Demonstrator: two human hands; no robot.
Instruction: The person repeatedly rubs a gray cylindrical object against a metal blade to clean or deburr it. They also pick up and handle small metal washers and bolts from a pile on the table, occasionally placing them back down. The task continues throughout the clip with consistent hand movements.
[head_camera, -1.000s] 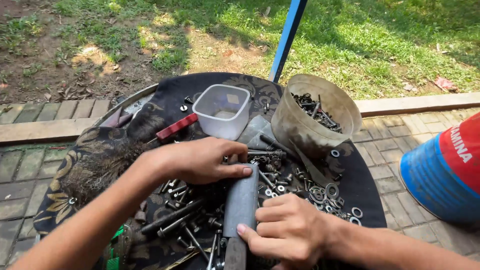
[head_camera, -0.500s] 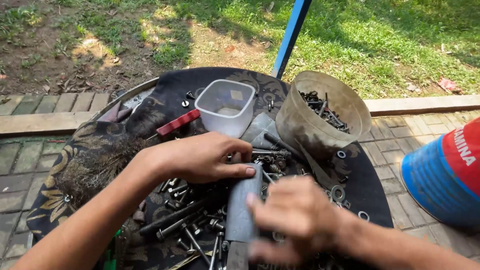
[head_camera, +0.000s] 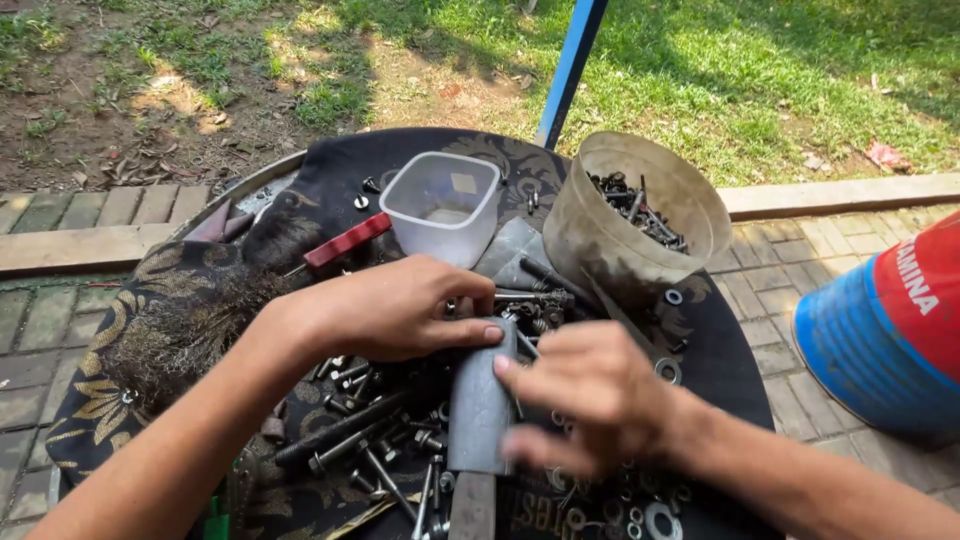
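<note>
Left hand (head_camera: 400, 310) | fingers pressed flat, steadying grey metal tube (head_camera: 480, 405) | right hand (head_camera: 590, 395) blurred, finger state indiscernible | loose bolts (head_camera: 380, 440) scattered.

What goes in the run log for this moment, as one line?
left hand: on grey metal piece | right hand: blurred, beside it | around: bolts, clear tub, bucket of screws
</note>
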